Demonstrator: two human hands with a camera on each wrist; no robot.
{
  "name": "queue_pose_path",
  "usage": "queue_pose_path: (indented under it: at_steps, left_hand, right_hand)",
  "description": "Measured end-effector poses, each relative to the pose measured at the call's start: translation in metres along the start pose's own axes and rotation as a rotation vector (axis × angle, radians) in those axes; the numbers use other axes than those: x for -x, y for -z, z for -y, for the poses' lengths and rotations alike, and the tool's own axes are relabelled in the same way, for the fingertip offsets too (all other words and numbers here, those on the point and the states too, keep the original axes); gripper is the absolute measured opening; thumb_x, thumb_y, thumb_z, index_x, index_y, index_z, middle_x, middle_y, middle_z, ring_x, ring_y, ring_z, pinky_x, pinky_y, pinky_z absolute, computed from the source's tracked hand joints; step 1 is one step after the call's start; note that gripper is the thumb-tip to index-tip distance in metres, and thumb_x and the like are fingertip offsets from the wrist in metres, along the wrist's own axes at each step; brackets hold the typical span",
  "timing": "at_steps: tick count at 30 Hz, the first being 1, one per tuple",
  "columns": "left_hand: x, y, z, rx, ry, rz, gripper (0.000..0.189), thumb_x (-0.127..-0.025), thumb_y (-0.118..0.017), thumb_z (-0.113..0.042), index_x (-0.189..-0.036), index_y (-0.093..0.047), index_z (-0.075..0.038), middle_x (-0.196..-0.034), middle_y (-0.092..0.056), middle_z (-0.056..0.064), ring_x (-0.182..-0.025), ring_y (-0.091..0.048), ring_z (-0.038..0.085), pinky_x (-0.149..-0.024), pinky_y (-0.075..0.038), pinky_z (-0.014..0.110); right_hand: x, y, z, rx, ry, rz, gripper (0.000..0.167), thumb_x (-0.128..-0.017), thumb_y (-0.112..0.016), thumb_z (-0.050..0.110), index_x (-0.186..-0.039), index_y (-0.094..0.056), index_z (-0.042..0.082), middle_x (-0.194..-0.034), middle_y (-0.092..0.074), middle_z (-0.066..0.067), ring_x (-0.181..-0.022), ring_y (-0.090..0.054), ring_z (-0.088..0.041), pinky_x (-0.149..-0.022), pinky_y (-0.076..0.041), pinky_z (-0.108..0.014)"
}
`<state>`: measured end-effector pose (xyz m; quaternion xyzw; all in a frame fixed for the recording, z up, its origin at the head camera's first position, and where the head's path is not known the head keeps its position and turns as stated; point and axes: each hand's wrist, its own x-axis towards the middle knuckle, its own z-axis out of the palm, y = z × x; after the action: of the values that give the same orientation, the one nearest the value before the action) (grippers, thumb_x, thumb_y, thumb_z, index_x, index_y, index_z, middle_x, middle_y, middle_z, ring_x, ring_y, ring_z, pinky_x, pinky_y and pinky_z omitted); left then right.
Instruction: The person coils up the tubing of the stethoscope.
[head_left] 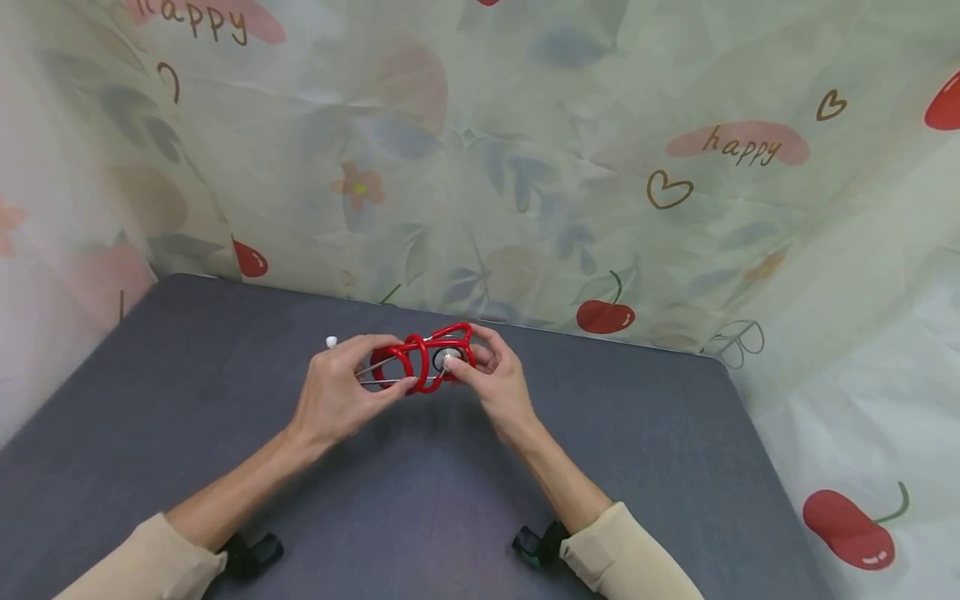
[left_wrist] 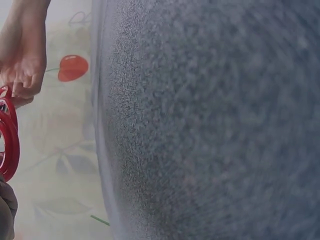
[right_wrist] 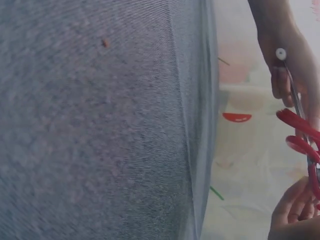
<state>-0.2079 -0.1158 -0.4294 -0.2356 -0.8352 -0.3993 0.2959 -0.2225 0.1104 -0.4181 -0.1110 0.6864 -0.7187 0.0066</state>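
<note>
A stethoscope (head_left: 422,363) with red tubing, wound into a compact bundle, is held up between both hands over the far part of the table. My left hand (head_left: 341,383) grips its left end, thumb below and fingers above, around the loops and the metal ear tubes. One white eartip (head_left: 332,342) sticks out behind that hand, and shows again as a white eartip (right_wrist: 281,53) in the right wrist view. My right hand (head_left: 497,379) pinches the right end, its thumb on the round metal chestpiece (head_left: 447,359). Red loops (left_wrist: 9,145) show at the left wrist view's edge.
A dark grey cloth covers the table (head_left: 420,508). Behind it hangs a pale printed curtain (head_left: 510,225), with more curtain along both sides. Black straps with small mounts (head_left: 251,556) sit at both wrists, by the beige sleeves (head_left: 626,554).
</note>
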Motion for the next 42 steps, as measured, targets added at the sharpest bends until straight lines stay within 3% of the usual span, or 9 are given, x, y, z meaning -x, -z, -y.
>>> queue_pose_path:
  at_steps: [14, 23, 28, 37, 42]
  left_hand:
    - [0.002, -0.002, 0.0, -0.016, 0.007, -0.016, 0.052, -0.069, -0.092, -0.026, -0.114, -0.07, -0.009, -0.103, -0.069, 0.003, -0.075, -0.061, 0.014, -0.059, -0.053, 0.03]
    - [0.003, -0.001, 0.001, -0.017, -0.002, -0.031, 0.051, -0.07, -0.091, -0.025, -0.114, -0.07, -0.01, -0.102, -0.068, 0.002, -0.071, -0.058, 0.014, -0.056, -0.049, 0.027]
    - [0.001, 0.0, 0.001, -0.012, 0.002, -0.029, 0.051, -0.07, -0.091, -0.026, -0.114, -0.07, -0.009, -0.102, -0.068, 0.002, -0.071, -0.059, 0.016, -0.057, -0.05, 0.028]
    - [0.003, -0.003, 0.0, -0.004, 0.015, -0.019, 0.052, -0.07, -0.091, -0.026, -0.113, -0.069, -0.008, -0.101, -0.067, 0.003, -0.071, -0.055, 0.01, -0.056, -0.049, 0.026]
    - [0.003, -0.004, -0.001, 0.006, 0.013, 0.001, 0.052, -0.072, -0.09, -0.027, -0.114, -0.066, -0.009, -0.103, -0.067, 0.002, -0.077, -0.062, 0.011, -0.06, -0.053, 0.029]
  right_hand:
    - [0.002, -0.002, -0.001, -0.098, -0.018, 0.066, 0.053, -0.093, -0.067, 0.001, -0.141, -0.045, 0.008, -0.116, -0.064, -0.02, -0.082, -0.072, -0.022, -0.075, -0.059, -0.041]
    - [0.008, -0.013, 0.002, -0.093, 0.025, 0.071, 0.055, -0.097, -0.063, 0.006, -0.146, -0.037, 0.008, -0.13, -0.055, -0.024, -0.1, -0.069, -0.033, -0.078, -0.058, -0.042]
    - [0.008, -0.015, 0.003, -0.095, 0.009, 0.059, 0.059, -0.098, -0.063, 0.007, -0.149, -0.035, 0.006, -0.131, -0.055, -0.019, -0.099, -0.069, -0.029, -0.078, -0.058, -0.042]
    - [0.008, -0.01, 0.004, -0.127, -0.021, 0.066, 0.054, -0.094, -0.067, 0.006, -0.144, -0.044, 0.007, -0.126, -0.058, -0.02, -0.094, -0.07, -0.026, -0.077, -0.058, -0.046]
    - [0.006, -0.006, 0.002, -0.146, -0.065, 0.06, 0.054, -0.093, -0.07, 0.007, -0.141, -0.045, 0.009, -0.124, -0.06, -0.022, -0.091, -0.072, -0.025, -0.077, -0.058, -0.045]
